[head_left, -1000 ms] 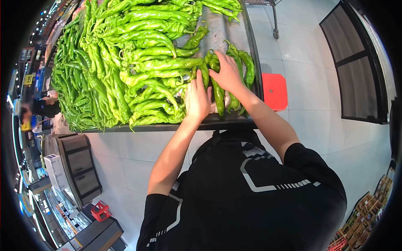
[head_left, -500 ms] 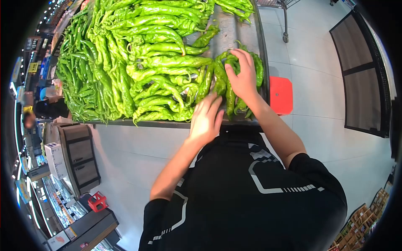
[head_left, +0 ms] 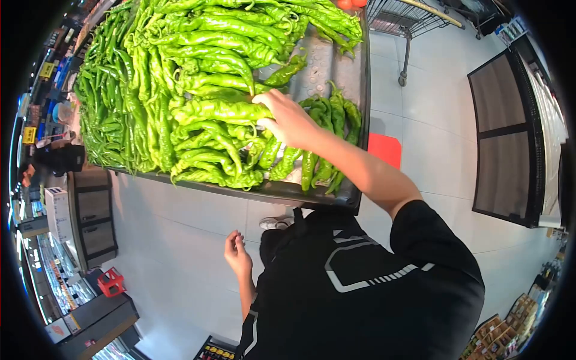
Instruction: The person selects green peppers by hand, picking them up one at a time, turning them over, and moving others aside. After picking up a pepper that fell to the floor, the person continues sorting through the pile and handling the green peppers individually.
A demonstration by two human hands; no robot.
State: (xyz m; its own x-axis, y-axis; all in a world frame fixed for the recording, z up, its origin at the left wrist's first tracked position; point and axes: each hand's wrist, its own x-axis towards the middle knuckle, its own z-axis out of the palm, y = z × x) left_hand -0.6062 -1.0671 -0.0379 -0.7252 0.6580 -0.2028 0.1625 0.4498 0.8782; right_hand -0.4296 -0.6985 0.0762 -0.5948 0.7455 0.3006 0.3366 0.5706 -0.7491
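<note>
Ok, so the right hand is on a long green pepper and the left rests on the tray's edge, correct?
No, the left hand is off the tray, over the floor, in the head view. The right hand is on a long green pepper.

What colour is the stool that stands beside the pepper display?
The stool is red; it shows best in the head view.

Location type: shop, grocery section. Identifying features: a black-rimmed display stand [head_left: 349, 197] carrying long, glossy green peppers [head_left: 210, 48] in bulk; small rectangular yellow signs [head_left: 47, 70] at the left; brightly lit shelves of packaged goods [head_left: 60, 270]; a wheeled metal-wire shopping cart [head_left: 408, 24]; brown box-like display units [head_left: 493, 332] at lower right. Flooring: large, pale, glossy tiles [head_left: 180, 246].
</note>
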